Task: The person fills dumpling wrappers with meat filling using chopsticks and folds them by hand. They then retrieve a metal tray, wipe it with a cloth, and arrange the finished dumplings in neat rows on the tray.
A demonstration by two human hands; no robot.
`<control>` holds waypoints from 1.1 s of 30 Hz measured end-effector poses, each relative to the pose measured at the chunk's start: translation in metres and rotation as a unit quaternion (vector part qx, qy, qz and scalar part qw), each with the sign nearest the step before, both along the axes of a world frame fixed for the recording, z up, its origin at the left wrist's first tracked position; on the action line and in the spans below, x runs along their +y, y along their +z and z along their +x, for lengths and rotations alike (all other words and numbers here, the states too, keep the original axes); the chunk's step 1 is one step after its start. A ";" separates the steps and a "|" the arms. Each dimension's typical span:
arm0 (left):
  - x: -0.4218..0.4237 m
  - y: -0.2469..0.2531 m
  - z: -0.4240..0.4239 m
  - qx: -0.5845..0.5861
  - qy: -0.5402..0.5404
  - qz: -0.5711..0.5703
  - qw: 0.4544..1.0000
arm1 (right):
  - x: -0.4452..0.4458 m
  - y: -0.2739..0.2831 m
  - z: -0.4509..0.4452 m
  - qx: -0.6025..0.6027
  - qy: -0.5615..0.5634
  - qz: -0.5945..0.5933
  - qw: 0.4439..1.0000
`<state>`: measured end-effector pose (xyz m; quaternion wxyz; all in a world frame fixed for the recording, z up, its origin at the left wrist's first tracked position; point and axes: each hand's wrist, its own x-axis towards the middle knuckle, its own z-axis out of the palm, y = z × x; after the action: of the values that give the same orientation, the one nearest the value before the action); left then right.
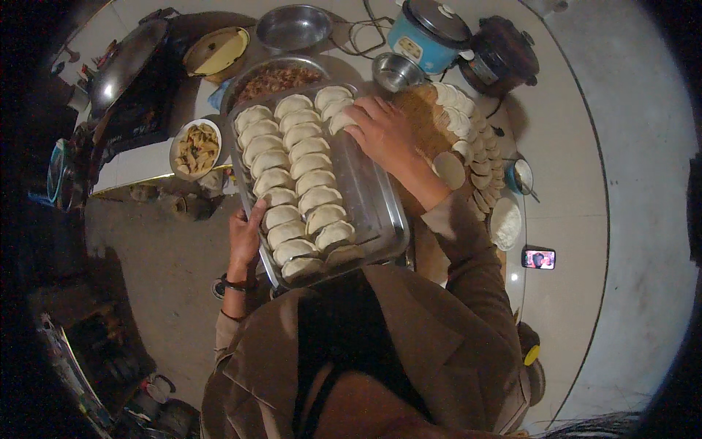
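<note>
A metal tray (375, 200) is held in front of my body, with two long rows of folded dumplings (269, 163) and a short third row at its far right. My left hand (245, 233) grips the tray's left edge, thumb on top against a dumpling. At the far right part of the tray, my right hand (384, 131) has its fingers around a pale dumpling (340, 122) at the short row's near end. Under my right forearm, a round dough wrapper (448, 170) lies on a floured wooden board (419, 118). More dumplings (481, 159) line the board's right side.
Behind the tray stands a metal basin of minced filling (282, 79). A small steel bowl (397, 72), a blue rice cooker (428, 35) and a dark cooker (500, 57) stand farther back. A plate of food (196, 149) is left; flour (505, 224) and a phone (539, 259) are right.
</note>
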<state>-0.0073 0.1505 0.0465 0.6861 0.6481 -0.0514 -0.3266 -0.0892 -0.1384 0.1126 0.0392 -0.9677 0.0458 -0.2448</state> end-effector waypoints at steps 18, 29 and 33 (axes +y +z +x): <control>0.002 -0.006 0.001 0.012 -0.005 -0.034 0.999 | 0.004 -0.017 0.004 -0.063 0.037 0.103 0.992; 0.000 -0.005 -0.004 -0.004 0.019 -0.014 1.000 | -0.200 -0.042 -0.107 -0.149 -0.301 -0.064 0.940; 0.002 -0.010 -0.003 -0.019 -0.007 -0.024 1.000 | -0.225 -0.077 -0.137 0.080 -0.385 -0.089 0.915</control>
<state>-0.0100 0.1529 0.0360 0.6978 0.6373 -0.0769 -0.3176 -0.2262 -0.3636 0.0357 -0.1482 -0.8911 0.3958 -0.1655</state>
